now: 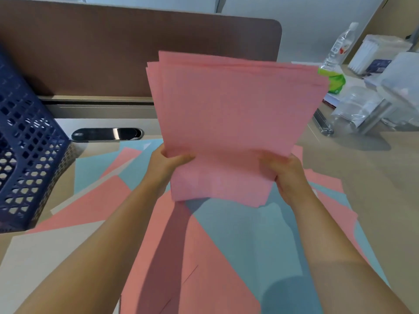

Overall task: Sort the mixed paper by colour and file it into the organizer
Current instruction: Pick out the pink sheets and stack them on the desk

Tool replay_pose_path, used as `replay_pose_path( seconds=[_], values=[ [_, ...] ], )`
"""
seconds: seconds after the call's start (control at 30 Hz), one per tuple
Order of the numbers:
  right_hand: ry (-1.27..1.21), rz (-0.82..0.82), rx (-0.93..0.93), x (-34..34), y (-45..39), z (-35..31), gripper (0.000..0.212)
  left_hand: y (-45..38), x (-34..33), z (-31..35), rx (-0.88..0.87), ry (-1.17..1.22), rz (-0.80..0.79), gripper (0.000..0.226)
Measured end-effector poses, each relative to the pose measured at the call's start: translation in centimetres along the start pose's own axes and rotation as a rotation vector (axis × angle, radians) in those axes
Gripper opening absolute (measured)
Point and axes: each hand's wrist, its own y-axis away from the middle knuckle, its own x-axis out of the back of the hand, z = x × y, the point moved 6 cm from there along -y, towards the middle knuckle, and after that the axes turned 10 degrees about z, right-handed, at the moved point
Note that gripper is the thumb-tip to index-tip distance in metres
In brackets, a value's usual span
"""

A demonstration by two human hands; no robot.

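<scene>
Two hands are gripping the pink stack by its lower corners: my left hand and right hand are curling around it, holding it upright above the mixed sheets on the desk. I am judging the stack light, floppy and slippery, with top edges fanning, so holding both sides seems safest. Fingers behind the paper are hidden. I am seeing the blue organizer only partly, its compartments cut off.

A fanned pink paper stack is raised above mixed sheets beside the blue mesh organizer
</scene>
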Motion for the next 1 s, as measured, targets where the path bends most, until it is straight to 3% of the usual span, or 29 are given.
replay_pose_path(
  seconds=[0.13,0.3,0.47,0.57,0.67,0.77,0.83,1.0],
  values=[
    [0.038,-0.005,-0.105,0.0,1.1,3.4,0.027,0.9,1.0,-3.6,0.088,-0.021,0.065,0.036],
    [0.074,0.083,-0.108,-0.3,0.6,4.0,0.022,1.1,0.2,-3.9,0.066,0.045,0.131,0.035],
    [0.228,0.083,-0.2,-0.2,2.0,6.2,0.032,1.8,0.7,-7.3,0.18,-0.061,0.19,0.031],
    [0.311,0.109,-0.072,-0.4,2.3,4.7,0.034,2.3,0.7,-7.2,0.143,-0.132,0.269,0.026],
    [0.339,0.103,0.041,-0.3,2.3,2.2,0.031,2.9,0.9,-5.1,0.148,-0.164,0.232,0.015],
    [0.361,-0.024,0.028,-1.3,2.6,1.0,0.028,4.3,2.3,-3.4,0.224,-0.046,0.161,0.019],
    [0.395,-0.137,0.007,-2.5,3.2,1.0,0.031,5.8,3.7,-2.9,0.265,0.044,0.196,0.018],
    [0.495,-0.4,-0.033,-5.5,6.2,2.5,0.03,11.4,8.1,-2.1,0.183,-0.196,0.583,0.022]
  ],
)
